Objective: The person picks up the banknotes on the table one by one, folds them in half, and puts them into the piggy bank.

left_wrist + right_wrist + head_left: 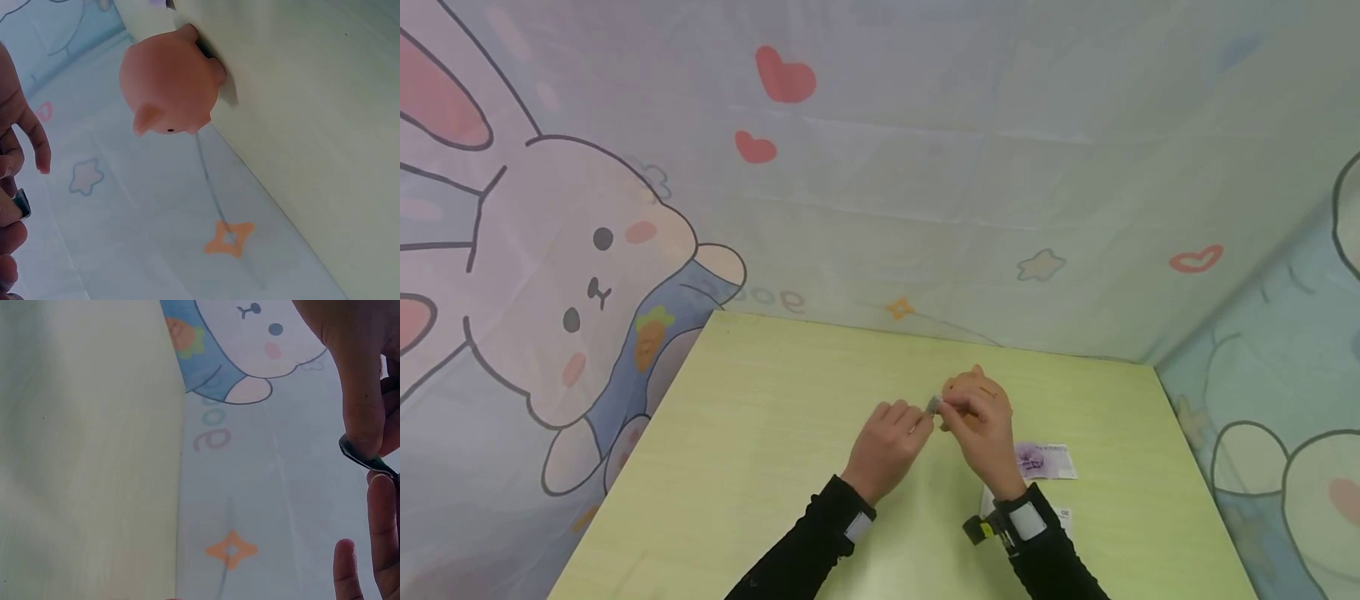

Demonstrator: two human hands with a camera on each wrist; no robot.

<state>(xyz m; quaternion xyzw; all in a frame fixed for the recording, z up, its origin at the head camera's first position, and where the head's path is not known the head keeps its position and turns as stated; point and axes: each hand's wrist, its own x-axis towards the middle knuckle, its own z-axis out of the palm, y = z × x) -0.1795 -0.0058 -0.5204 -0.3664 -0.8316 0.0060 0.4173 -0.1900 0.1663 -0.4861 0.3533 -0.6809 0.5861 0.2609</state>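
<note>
A small, dark greenish folded banknote (934, 405) sits between my two hands, above the table. My left hand (886, 446) pinches one side of it, thumb pressed flat on the note (357, 454) in the right wrist view. From the other side my right hand (983, 429) grips it with thumb and forefinger, other fingers held away. Most of the note is hidden by fingertips. Just behind the right hand stands an orange-pink piggy bank (169, 81), partly covered by that hand in the head view.
A purple banknote (1048, 461) lies right of my right wrist. Pale paper (1064, 518) shows partly from under that wrist. The yellowish table (760, 417) ends at a cartoon-printed cloth (925, 167) behind and at the sides.
</note>
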